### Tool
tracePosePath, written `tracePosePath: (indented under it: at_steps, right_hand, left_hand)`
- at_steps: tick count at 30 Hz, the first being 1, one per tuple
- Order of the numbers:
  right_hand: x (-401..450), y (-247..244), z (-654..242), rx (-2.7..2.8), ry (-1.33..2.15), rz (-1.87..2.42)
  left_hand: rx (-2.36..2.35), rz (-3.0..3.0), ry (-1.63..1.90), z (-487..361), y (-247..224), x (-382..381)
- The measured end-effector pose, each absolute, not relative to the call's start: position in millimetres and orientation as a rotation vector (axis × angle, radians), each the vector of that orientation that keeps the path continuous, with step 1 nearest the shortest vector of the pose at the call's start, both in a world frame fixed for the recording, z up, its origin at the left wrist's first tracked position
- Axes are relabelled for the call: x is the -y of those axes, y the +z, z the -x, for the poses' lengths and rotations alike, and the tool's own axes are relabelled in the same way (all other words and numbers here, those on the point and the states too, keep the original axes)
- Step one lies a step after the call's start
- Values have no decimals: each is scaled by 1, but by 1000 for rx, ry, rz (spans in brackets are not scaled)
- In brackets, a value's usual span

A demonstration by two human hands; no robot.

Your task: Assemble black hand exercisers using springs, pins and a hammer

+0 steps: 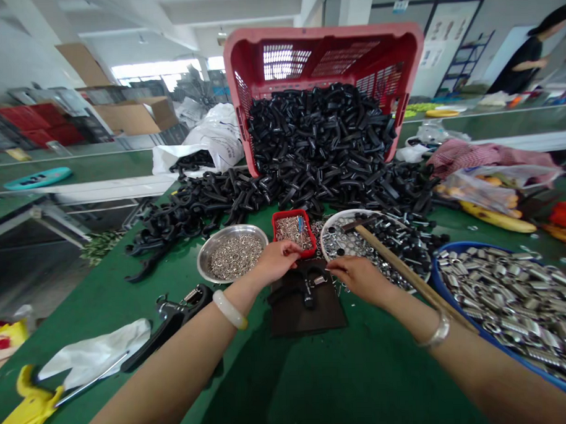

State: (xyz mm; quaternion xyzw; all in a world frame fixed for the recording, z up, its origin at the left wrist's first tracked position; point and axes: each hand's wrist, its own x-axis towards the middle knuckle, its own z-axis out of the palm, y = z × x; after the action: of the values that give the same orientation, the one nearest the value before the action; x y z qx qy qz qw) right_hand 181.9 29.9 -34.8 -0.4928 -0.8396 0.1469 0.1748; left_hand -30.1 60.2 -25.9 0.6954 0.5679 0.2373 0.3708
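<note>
My left hand (280, 259) is over the near edge of a small red basket (314, 248) of small metal pins, its fingers curled together; what they hold, if anything, is too small to name. My right hand (354, 275) hovers by the near rim of a white tray (325, 251) of bolts, thumb and fingertips pinched, contents not discernible. Between and below both hands, a black handle part (306, 286) with a metal spring (319, 280) lies on a dark square plate (309, 319). A steel bowl (202, 264) of small rings stands left of my left hand.
A hammer (400, 266) rests across the white tray. Right is a blue basin (436, 281) of metal springs. Behind, a tipped red crate (323, 32) spills black parts (321, 130). A black clamp (169, 324) and yellow-handled tool (32, 406) lie left. A person (521, 61) is back right.
</note>
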Motion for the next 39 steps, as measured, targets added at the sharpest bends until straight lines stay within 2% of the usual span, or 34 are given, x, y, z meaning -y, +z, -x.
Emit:
tracePosePath:
  at_steps: [8,14,22,27,30,34,39]
  right_hand:
    - [-28,-41,-173,2385,412,1425]
    - [-28,-39,-166,2415,358,1404]
    - [-28,-42,-169,2499,332,1392]
    - [-25,-41,-164,2660,169,1433]
    - [-25,-48,-164,2529,213,1431]
    - [-22,-63,-168,2230,252,1357]
    - [-13,-77,-169,2315,65,1308]
  left_hand:
    - [-1939,-2216,332,41,-13,-69]
    - [-1832,-2353,65,36,-16,-107]
    - [-1820,-2345,97,22,-33,-119]
    - [-1902,-2252,366,30,-22,-114]
    - [-1823,-2228,516,34,-14,-99]
    - [-1596,-2264,363,36,-13,-65]
    - [-1623,-2334,217,29,-21,-39]
